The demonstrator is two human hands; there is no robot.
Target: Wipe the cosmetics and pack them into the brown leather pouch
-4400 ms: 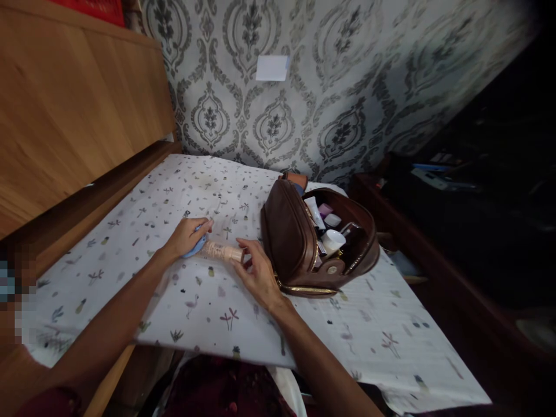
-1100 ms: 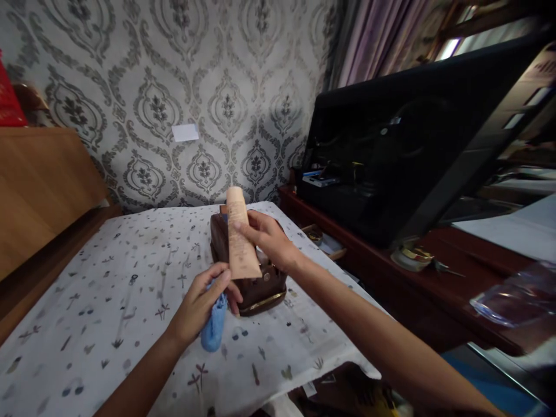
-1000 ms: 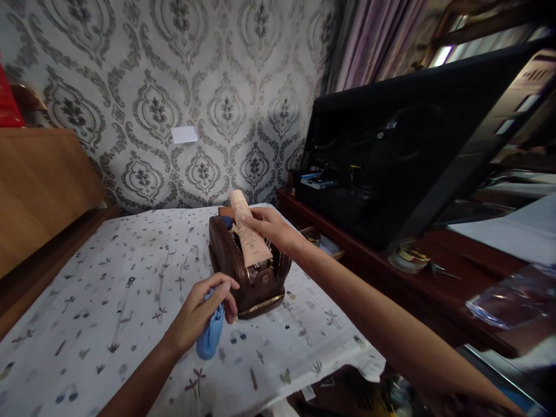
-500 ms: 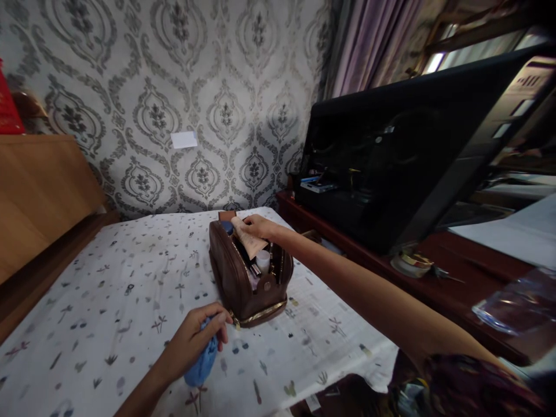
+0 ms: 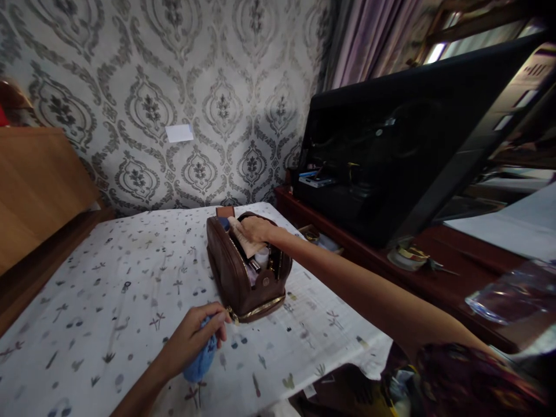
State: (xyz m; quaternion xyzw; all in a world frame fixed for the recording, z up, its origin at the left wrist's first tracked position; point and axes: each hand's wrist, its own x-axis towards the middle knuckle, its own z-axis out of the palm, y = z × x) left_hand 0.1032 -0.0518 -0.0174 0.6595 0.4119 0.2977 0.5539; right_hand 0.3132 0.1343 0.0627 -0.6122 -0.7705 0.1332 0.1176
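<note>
A brown leather toiletry bag (image 5: 237, 278) stands unzipped on the white patterned tablecloth (image 5: 108, 289). My right hand (image 5: 256, 230) reaches into its top, fingers closed on a beige tube (image 5: 243, 237) that is partly inside the bag among several small cosmetic items. My left hand (image 5: 195, 339) rests on the cloth just in front of the bag, closed on a blue cloth (image 5: 197, 362).
A dark wooden sideboard (image 5: 391, 260) runs along the right with a large black screen (image 5: 412, 145) on it and small items at its base. A wooden panel (image 5: 39, 185) stands at the left. Patterned wallpaper is behind.
My right hand has lowered the beige tube from upright above the bag down into its opening. My left hand with the blue cloth has drawn back a little toward me.
</note>
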